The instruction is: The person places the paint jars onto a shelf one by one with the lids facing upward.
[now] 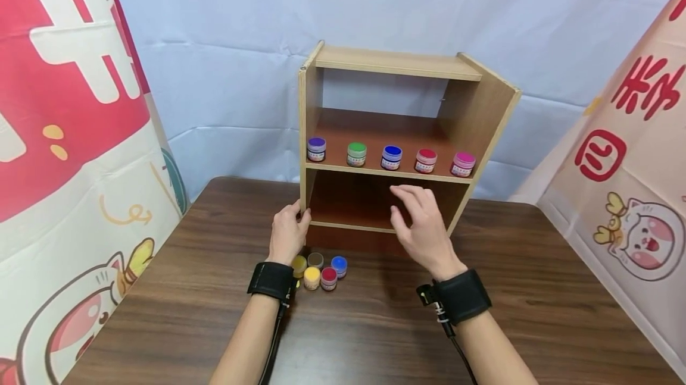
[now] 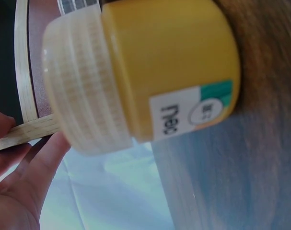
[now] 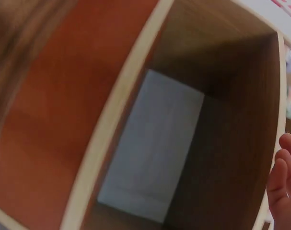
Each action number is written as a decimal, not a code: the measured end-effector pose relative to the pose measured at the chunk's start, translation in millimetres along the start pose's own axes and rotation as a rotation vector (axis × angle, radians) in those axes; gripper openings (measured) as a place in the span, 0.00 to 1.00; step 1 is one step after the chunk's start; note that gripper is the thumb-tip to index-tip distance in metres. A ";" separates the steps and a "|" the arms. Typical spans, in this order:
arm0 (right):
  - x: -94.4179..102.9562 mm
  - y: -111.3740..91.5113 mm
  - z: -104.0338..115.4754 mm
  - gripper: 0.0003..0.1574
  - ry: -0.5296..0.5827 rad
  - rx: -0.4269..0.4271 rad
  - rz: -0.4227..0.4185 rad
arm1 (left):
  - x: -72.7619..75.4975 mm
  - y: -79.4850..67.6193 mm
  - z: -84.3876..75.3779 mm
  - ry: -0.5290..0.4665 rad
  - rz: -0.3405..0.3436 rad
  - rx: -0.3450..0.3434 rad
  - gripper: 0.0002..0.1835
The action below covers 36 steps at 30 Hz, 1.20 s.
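Note:
My left hand (image 1: pixel 286 235) grips the front edge of the left side panel of a small wooden shelf (image 1: pixel 492 129). In the left wrist view its thumb and fingers lie on either side of that panel. My right hand (image 1: pixel 427 233) hangs in front of the lower compartment, fingers loosely bent, holding nothing. Just above it, small paint jars line the middle board's front edge: purple (image 1: pixel 316 150), green (image 1: pixel 356 155), blue (image 1: pixel 391 158), red (image 1: pixel 426 161) and magenta (image 1: pixel 463 165). Beside my left wrist a yellow jar (image 2: pixel 174 62) looms close.
On the brown wooden table (image 1: pixel 187 290), left of centre, a cluster holds the yellow jar, a red jar (image 1: pixel 329 279), a lighter blue jar (image 1: pixel 339 266), a dark-lidded jar (image 1: pixel 315 260) and a mustard jar (image 1: pixel 298 266). A pale cloth (image 1: pixel 225 75) hangs behind; printed banners stand at both sides.

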State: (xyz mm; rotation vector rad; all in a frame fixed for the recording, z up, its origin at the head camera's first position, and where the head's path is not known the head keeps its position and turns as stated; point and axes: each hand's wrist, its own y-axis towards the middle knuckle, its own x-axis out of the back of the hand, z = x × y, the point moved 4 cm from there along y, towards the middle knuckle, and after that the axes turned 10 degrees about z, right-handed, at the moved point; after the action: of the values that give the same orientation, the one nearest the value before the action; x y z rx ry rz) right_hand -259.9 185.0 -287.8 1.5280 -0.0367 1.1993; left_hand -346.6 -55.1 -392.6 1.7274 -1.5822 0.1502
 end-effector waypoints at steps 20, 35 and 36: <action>-103.9 -44.8 41.3 0.21 0.115 -0.069 0.564 | -9.7 -1.9 -0.1 0.000 0.012 -0.008 0.16; -124.9 -49.0 48.4 0.19 0.050 -0.013 0.695 | -2.0 3.3 2.8 0.022 -0.008 -0.021 0.16; -125.1 -48.9 48.4 0.19 0.048 -0.009 0.692 | -1.9 3.8 2.4 0.023 -0.005 -0.019 0.16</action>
State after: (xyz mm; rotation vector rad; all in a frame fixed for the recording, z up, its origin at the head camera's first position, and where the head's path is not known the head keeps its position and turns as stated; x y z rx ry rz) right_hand -259.5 97.1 -400.3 1.5226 -0.5768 1.7678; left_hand -351.4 -54.8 -393.6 1.7089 -1.5582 0.1508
